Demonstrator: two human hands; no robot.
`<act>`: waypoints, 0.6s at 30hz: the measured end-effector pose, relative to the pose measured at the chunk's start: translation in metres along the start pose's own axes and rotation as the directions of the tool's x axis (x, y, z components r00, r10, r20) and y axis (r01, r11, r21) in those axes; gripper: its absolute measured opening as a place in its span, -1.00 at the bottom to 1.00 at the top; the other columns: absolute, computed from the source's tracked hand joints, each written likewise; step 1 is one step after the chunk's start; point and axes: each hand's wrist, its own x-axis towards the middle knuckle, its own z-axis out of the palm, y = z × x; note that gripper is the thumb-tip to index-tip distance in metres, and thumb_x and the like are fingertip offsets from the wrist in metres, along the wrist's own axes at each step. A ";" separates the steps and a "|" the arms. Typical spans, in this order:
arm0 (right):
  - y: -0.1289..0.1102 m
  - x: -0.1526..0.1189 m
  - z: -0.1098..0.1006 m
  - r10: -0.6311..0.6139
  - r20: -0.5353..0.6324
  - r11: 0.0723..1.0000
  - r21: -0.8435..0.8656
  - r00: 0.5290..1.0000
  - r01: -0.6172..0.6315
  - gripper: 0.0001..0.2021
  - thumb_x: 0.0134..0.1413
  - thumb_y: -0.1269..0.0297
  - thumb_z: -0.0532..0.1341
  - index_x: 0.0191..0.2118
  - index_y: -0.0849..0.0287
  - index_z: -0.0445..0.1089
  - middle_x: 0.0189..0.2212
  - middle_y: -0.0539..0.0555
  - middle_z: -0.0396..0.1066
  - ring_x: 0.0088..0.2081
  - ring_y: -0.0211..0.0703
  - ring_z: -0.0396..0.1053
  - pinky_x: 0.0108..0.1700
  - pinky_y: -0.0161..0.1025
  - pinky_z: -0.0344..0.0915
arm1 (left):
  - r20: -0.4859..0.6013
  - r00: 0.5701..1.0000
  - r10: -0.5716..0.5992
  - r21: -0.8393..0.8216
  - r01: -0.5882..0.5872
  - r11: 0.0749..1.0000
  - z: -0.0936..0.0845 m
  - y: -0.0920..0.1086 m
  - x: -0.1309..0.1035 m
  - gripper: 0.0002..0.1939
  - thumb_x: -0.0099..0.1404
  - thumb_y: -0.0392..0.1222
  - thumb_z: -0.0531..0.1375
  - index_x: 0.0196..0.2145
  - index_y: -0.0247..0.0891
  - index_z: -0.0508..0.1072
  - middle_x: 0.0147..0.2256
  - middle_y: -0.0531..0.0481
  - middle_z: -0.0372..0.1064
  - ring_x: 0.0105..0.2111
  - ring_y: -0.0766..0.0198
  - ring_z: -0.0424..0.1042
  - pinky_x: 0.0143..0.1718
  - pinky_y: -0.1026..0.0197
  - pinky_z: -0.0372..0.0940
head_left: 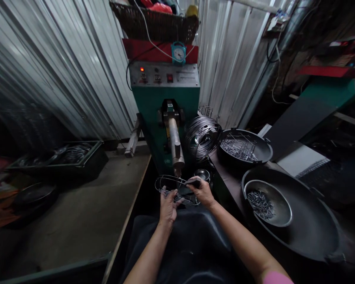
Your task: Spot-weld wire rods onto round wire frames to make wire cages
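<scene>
Between my hands is a wire frame [165, 176], a rounded rack of thin metal rods, directly below the tip of a machine's metal arm [175, 144]. My left hand [168, 207] grips its near side from below, some fingers spread along the rods. On the right, my right hand [202, 192] pinches the frame's edge, fingers closed. A dark flat piece [194, 182] shows at these fingers; whether it is held or part of something behind cannot be made out. The arm juts from a green machine [149, 114] that looks like a spot welder.
Right of the machine lies a coil of wire [202, 136]. Beyond it stand a black pan [263, 148] of metal rods and a large wok [307, 221] holding a steel bowl [285, 205] with short metal pieces. A green bin [88, 156] sits on the left floor.
</scene>
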 end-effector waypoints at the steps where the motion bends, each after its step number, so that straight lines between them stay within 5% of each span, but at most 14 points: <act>1: 0.000 0.003 0.001 -0.006 0.000 1.000 -0.003 1.000 0.006 -0.84 -0.10 0.21 0.28 -0.37 0.17 0.40 -0.43 0.03 0.42 -0.35 -0.17 0.37 -0.26 -0.26 0.29 | 0.005 1.000 -0.003 -0.013 0.003 1.000 0.001 0.000 0.002 -0.32 -0.10 -0.32 0.32 -0.03 -0.03 0.17 -0.40 0.14 0.29 -0.38 0.37 0.32 -0.26 0.06 0.35; 12: 0.000 0.024 0.010 -0.014 0.005 1.000 -0.027 1.000 0.015 -0.84 -0.09 0.19 0.26 -0.38 0.17 0.40 -0.44 0.04 0.44 -0.37 -0.16 0.37 -0.26 -0.25 0.30 | -0.018 0.996 -0.085 -0.033 0.085 0.996 0.004 0.003 0.020 -0.46 -0.04 -0.32 0.28 -0.11 -0.10 0.19 -0.42 0.14 0.29 -0.47 0.37 0.31 -0.35 0.09 0.37; 18: 0.014 0.003 -0.011 0.149 -0.107 0.977 0.167 0.983 -0.130 -0.77 -0.15 0.17 0.29 -0.34 0.18 0.42 -0.38 0.06 0.46 -0.31 -0.12 0.39 -0.20 -0.19 0.31 | 0.039 0.999 -0.011 0.050 0.010 0.999 -0.001 -0.023 0.001 -0.42 -0.01 -0.24 0.31 -0.05 -0.05 0.18 -0.19 0.02 0.33 -0.18 0.26 0.37 -0.22 0.13 0.33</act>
